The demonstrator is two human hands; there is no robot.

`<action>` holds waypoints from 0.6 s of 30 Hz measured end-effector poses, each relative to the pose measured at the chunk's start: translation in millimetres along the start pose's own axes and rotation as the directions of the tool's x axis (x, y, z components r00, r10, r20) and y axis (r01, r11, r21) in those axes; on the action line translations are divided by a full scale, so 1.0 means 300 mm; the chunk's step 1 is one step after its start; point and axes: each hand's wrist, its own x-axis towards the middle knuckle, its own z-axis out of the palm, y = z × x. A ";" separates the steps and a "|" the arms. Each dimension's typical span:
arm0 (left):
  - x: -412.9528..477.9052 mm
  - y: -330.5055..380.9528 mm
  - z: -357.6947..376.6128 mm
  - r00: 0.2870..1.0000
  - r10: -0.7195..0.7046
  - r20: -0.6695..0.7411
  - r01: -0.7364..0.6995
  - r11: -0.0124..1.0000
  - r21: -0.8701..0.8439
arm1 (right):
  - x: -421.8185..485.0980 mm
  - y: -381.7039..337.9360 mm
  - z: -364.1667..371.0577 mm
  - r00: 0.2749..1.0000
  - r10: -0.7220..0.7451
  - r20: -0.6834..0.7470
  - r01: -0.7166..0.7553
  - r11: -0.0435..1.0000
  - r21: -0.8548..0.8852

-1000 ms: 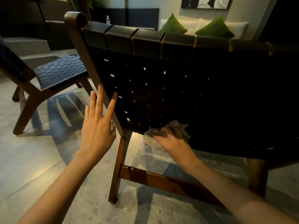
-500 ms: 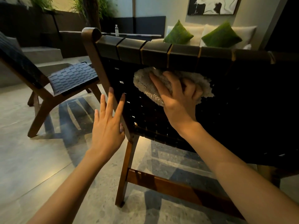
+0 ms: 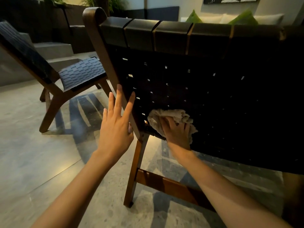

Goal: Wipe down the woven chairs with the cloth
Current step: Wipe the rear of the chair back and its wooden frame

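Your right hand [image 3: 176, 134] lies with its fingers [image 3: 171, 125] spread and nearly flat on the cloth [image 3: 171, 115], pressing it against the back of the near woven chair [image 3: 222, 96] low on the panel, close to its bottom edge. The cloth is pale, nubbly and crumpled, bunched above your fingertips and trailing out past the little-finger side. Your left hand [image 3: 115, 129] holds nothing, its fingers straight and fanned apart. Its index tip sits over the weave, its middle finger lines up with the slanted wooden post [image 3: 102, 51], and you cannot tell whether either touches. That post runs between your two hands. Beyond your right fingertips the panel is flat dark strapping in a basket weave, with small bright gaps where light passes through. At the top the straps wrap over the rail as broad bands with tan edges. The post is smooth brown wood with a rounded top. Below your wrists a wooden crossbar [image 3: 164, 183] joins the legs. Left of your left fingers, well apart, stands a second chair [image 3: 79, 74] of the same make, with its seat facing you. The floor [image 3: 32, 145] is grey speckled stone with striped shadows. Far past the top rail, green cushions [image 3: 244, 18] rest on a pale sofa [image 3: 266, 18].
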 end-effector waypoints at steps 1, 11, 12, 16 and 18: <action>0.000 -0.003 0.001 1.000 0.002 0.002 -0.002 1.000 0.000 | -0.004 0.003 0.005 0.997 0.005 0.078 -0.011 0.997 0.077; -0.038 0.007 -0.024 0.999 0.026 0.045 -0.023 0.998 -0.059 | -0.090 0.074 -0.046 0.860 -0.349 0.373 0.164 0.881 0.444; -0.052 0.009 -0.024 0.997 0.044 0.059 -0.039 0.995 -0.087 | -0.106 0.079 -0.101 0.887 -0.370 0.275 0.226 0.869 0.441; -0.114 0.013 -0.027 0.948 0.245 0.205 -0.198 0.954 -0.226 | -0.163 0.100 -0.276 0.882 -0.441 -0.170 0.472 0.803 0.363; -0.145 0.021 -0.036 0.905 0.342 0.255 -0.257 0.915 -0.312 | -0.170 0.123 -0.331 0.841 -0.437 -0.319 0.534 0.767 0.355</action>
